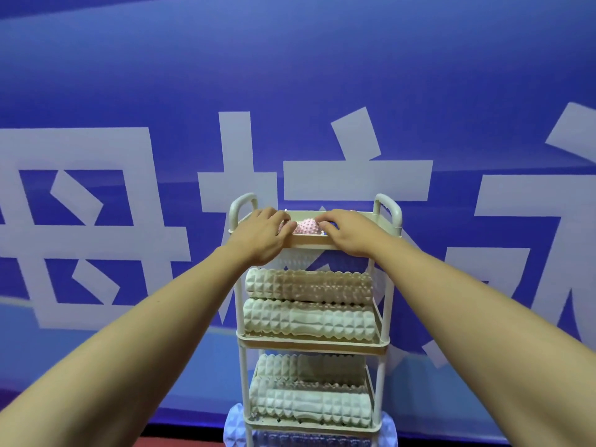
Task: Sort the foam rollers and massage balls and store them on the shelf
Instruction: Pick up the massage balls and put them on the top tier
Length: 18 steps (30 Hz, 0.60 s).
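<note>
A white tiered shelf cart (385, 346) stands against the blue wall. A pink spiky massage ball (307, 227) lies in its top tray. My left hand (263, 235) reaches over the tray's front rim, fingers curled on a second pink ball that is mostly hidden. My right hand (346, 230) also lies over the rim, with its fingers down in the tray to the right of the visible ball. Pale ridged foam rollers (309, 316) lie stacked on the middle tier, and more foam rollers (311, 403) fill the tier below.
A blue wall banner (290, 91) with large white characters stands right behind the cart. A translucent blue roller (235, 424) sits at the cart's bottom, sticking out both sides. A red floor strip (180, 441) shows at the bottom edge.
</note>
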### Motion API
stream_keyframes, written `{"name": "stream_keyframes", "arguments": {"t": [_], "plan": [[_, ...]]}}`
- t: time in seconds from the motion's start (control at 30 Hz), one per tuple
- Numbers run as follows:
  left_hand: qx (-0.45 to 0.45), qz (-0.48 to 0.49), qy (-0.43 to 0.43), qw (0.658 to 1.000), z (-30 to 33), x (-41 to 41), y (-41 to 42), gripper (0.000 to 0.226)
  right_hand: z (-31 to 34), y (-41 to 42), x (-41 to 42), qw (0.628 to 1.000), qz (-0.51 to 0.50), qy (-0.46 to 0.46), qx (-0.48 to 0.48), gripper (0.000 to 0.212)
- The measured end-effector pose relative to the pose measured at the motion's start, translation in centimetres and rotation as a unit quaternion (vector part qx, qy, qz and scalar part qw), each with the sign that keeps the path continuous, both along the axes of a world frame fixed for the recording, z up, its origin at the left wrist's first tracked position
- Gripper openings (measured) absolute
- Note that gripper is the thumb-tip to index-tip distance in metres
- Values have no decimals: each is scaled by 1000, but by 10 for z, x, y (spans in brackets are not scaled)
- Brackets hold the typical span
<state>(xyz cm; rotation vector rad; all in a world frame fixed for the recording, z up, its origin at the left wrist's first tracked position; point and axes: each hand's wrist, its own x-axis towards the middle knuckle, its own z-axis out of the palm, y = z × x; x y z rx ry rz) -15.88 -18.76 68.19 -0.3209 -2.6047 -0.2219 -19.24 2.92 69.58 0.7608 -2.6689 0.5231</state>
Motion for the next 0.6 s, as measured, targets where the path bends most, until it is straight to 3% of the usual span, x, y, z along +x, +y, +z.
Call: {"name": "stream_keyframes", "arguments": {"t": [0.2,0.4,0.5,0.6], "plan": [[16,5,16,1000,-8,6,-9,57,-3,0,10,998,1,58,-10,40],[-2,-48,236,970,-48,47,1,37,-38,-2,44,964,89,242,-62,27],[-3,-73,221,972,-89,64,8,35,-79,-1,62,958,108,263,-28,27],[10,-70,168,983,-135,78,12,38,-125,1,78,971,104,216,-12,31]]}}
